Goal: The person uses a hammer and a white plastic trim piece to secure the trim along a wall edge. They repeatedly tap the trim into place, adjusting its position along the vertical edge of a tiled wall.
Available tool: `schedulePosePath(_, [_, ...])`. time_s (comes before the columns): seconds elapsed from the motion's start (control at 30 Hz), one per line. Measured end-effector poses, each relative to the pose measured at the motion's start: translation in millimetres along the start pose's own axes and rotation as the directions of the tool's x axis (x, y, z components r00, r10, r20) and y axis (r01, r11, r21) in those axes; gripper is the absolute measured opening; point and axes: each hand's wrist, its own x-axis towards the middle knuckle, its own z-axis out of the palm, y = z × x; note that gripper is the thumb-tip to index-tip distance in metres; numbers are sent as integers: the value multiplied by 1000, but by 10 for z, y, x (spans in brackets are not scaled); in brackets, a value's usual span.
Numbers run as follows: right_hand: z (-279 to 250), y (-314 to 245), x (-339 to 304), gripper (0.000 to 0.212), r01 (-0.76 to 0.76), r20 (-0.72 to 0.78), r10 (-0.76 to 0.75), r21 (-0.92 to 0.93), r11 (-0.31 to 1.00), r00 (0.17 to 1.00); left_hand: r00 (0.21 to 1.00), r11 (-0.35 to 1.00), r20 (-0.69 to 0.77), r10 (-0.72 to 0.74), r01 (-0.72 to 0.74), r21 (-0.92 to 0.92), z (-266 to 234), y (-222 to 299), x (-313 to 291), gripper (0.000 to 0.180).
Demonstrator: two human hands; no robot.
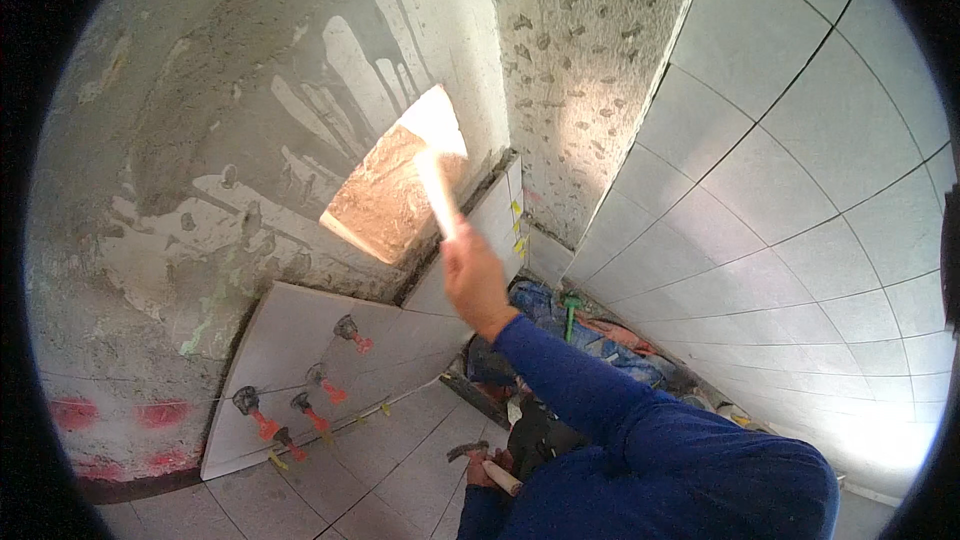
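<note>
My right hand (472, 275) is closed round a pale-handled tool (435, 190), held up against the left wall; its working end is lost in glare. Behind it shows a rough, brown, four-sided patch (375, 195), bright white at the top. I cannot tell whether it is a board, a loaded blade or a recess. Low by my body, my left hand (482, 470) grips a hammer-like tool (503, 478) with a pale handle and a dark, curved head. The wall above the tiles carries smeared grey mortar (255, 130) with streaks fanning out to the upper right.
Fixed low on the left wall, a pale tile (240, 420) has several pipe fittings with red plugs (335, 392). Grey tiles (780, 150) cover the right wall, beside a bare speckled strip (590, 30). In the corner lie blue sheeting (625, 360) and a green tool (571, 312).
</note>
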Motion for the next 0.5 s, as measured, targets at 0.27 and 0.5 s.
schedulePosePath(0.27, [-445,107,222,27,151,176,-161,69,986,971,999,995,2,52,-52,85,45,152,-51,33])
schedulePosePath(0.5, [-395,146,480,23,133,389,-204,203,970,898,995,984,-102,4,14,178,27,182,142,29])
